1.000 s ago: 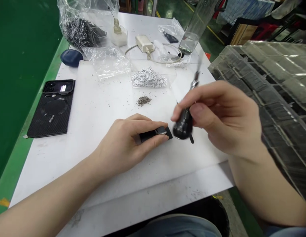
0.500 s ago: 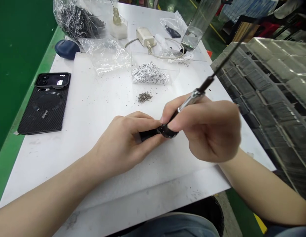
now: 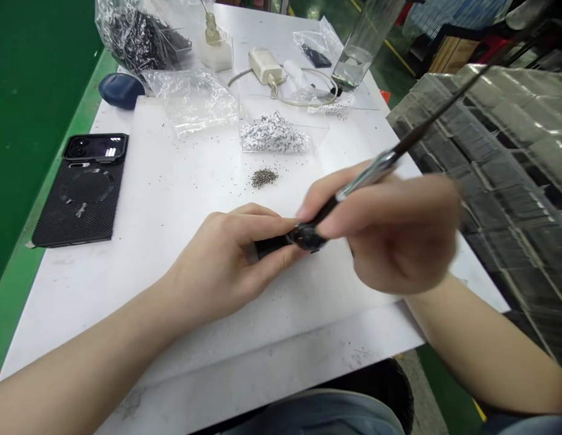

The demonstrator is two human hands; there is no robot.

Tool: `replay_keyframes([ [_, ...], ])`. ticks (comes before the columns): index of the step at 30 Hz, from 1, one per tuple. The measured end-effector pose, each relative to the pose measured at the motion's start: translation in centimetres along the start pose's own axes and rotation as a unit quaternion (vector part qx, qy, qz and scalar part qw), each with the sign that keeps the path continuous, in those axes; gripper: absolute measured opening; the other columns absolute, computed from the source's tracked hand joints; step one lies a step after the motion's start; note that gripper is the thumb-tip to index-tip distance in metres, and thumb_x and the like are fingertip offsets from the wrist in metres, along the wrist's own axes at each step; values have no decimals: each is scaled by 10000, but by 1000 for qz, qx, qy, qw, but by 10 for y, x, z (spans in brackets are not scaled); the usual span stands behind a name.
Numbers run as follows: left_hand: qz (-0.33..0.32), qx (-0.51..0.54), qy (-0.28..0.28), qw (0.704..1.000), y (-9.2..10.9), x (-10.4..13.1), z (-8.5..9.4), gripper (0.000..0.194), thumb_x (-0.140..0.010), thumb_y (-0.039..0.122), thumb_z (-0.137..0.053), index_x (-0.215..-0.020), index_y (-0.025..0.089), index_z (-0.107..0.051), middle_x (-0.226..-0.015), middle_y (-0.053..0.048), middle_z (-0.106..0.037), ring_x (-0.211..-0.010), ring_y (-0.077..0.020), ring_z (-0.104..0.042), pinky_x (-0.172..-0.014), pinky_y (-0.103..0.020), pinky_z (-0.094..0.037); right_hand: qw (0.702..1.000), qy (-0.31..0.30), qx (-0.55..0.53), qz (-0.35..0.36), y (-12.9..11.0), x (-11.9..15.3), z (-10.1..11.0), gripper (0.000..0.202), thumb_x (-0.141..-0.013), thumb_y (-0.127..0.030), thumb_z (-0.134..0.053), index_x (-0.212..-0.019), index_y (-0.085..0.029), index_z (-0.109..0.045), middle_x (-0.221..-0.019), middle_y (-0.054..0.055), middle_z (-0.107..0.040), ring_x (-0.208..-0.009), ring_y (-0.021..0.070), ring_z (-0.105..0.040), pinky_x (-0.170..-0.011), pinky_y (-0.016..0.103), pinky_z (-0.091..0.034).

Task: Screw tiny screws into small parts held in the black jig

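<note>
My left hand (image 3: 226, 257) is closed on a small black part (image 3: 306, 236), pinching it between thumb and fingers above the white table. In my right hand (image 3: 389, 232) is a thin pen-like tool (image 3: 369, 173) with a black front, a silver middle and a long dark rear that slants up to the right. The tool's front end meets the black part, and its very tip is hidden. Behind my hands lies a small heap of tiny dark metallic pieces (image 3: 264, 177). Farther back, a clear tray holds many small white-and-grey pieces (image 3: 274, 134).
A black phone (image 3: 79, 193) lies at the left, with a dark blue object (image 3: 121, 91) behind it. Toward the back are plastic bags (image 3: 194, 103), a white charger (image 3: 265, 66) with cable and a clear container (image 3: 352, 65). Stacked clear boxes (image 3: 493, 157) stand at the right.
My right hand has shifted slightly right, and the tool's rear has tipped lower toward the right. My left hand and the black part have barely moved.
</note>
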State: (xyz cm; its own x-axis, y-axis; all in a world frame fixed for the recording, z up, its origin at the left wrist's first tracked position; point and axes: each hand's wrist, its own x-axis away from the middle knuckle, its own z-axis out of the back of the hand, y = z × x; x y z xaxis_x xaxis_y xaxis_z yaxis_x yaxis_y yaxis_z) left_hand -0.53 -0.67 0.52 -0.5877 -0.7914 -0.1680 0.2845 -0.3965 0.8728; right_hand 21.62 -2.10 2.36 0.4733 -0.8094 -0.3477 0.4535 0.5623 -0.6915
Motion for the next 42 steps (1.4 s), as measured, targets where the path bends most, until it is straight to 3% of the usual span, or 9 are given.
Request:
replay_keyframes([
  [3,8,0,-4,1000,-1,0,0,145,-961,246,-707,-963,300,-842,-1040,21,-825,-964,-212,-759,-846,-309,-599,994,88,-10,56,4,3,-3,203,-1054,-301,-514,-1040,-386,-698,-1125,14,-756,-965,227,-750,-809,427,-641],
  [7,2,-16,7,1000,-3,0,0,174,-955,302,-738,-1099,306,-836,-1111,0,-830,-1034,-234,-766,-913,-362,-622,973,219,52,-44,1,2,3,286,-1046,-547,-466,-995,-376,-689,-1003,79,-772,-929,313,-745,-730,499,-615],
  [13,2,-4,94,996,0,4,-4,282,-873,261,-843,-1153,275,-808,-1102,-1,-845,-973,-215,-789,-893,-359,-632,987,81,75,-118,9,2,35,135,-951,-194,-645,-953,-292,-738,-716,4,-673,-623,188,-604,-602,387,-493],
  [16,-19,7,104,994,1,6,-5,140,-865,185,-842,-959,286,-820,-1028,31,-844,-970,-184,-786,-755,-308,-608,984,-7,96,-153,22,5,42,112,-883,-191,-694,-886,-276,-767,-599,-35,-601,-536,143,-522,-544,335,-438],
  [23,-68,-50,104,991,0,8,-1,176,-876,158,-827,-912,330,-819,-1136,37,-821,-985,-200,-771,-888,-378,-635,976,-163,62,-134,31,0,31,169,-946,-306,-639,-921,-213,-778,-521,-75,-561,-480,98,-490,-545,279,-401],
  [27,-53,-36,117,991,4,4,0,200,-840,117,-831,-857,316,-814,-963,5,-823,-950,-232,-744,-901,-438,-625,983,-97,73,-136,34,-3,38,253,-983,-399,-616,-941,-208,-777,-521,-67,-563,-498,110,-510,-567,281,-375],
  [32,11,-47,186,981,15,1,7,114,-883,189,-792,-840,292,-767,-863,3,-797,-844,-224,-743,-762,-408,-643,961,37,172,-213,51,2,75,236,-951,-350,-606,-991,-223,-800,-725,5,-711,-673,169,-613,-672,313,-425],
  [37,66,-95,274,955,29,-9,26,134,-837,320,-884,-938,287,-803,-893,2,-808,-791,-210,-752,-734,-375,-647,942,-37,174,-285,69,13,105,200,-833,-283,-683,-943,-206,-831,-871,47,-785,-768,205,-679,-688,316,-479],
  [42,84,-154,291,941,25,-54,44,272,-787,373,-904,-1024,275,-813,-875,-9,-817,-805,-238,-762,-651,-337,-588,944,-80,137,-288,69,12,105,222,-793,-231,-675,-944,-215,-838,-854,32,-782,-743,186,-677,-634,289,-478],
])
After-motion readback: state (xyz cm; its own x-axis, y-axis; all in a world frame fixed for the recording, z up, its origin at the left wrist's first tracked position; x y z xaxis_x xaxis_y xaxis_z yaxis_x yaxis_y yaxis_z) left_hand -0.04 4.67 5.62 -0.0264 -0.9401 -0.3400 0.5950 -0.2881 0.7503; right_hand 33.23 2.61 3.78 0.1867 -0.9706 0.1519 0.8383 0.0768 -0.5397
